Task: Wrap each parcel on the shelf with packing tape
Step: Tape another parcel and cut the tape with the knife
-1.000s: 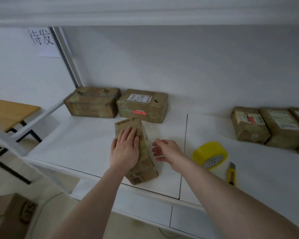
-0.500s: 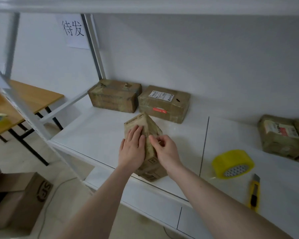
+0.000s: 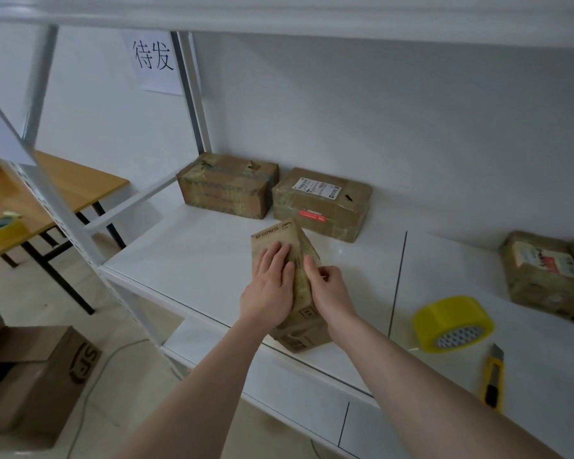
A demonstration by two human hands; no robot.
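Observation:
A brown SF Express parcel (image 3: 304, 323) lies tilted near the front of the white shelf (image 3: 193, 260). My left hand (image 3: 269, 286) presses flat on its top face with straight fingers. My right hand (image 3: 328, 286) rests on the parcel's right side, its fingers curled and pinching at the taped edge. A yellow roll of packing tape (image 3: 453, 323) lies on the shelf to the right, apart from both hands. A yellow utility knife (image 3: 492, 379) lies in front of the roll.
Two taped parcels (image 3: 227, 185) (image 3: 322, 203) stand at the back of the shelf, more parcels (image 3: 544, 273) at the right. A wooden table (image 3: 30, 200) with a tape roll (image 3: 4, 223) stands left. An open carton (image 3: 30, 376) sits on the floor.
My right hand came from beside the parcel onto its right edge and now pinches there. The left hand stays flat on top. My view shifted left.

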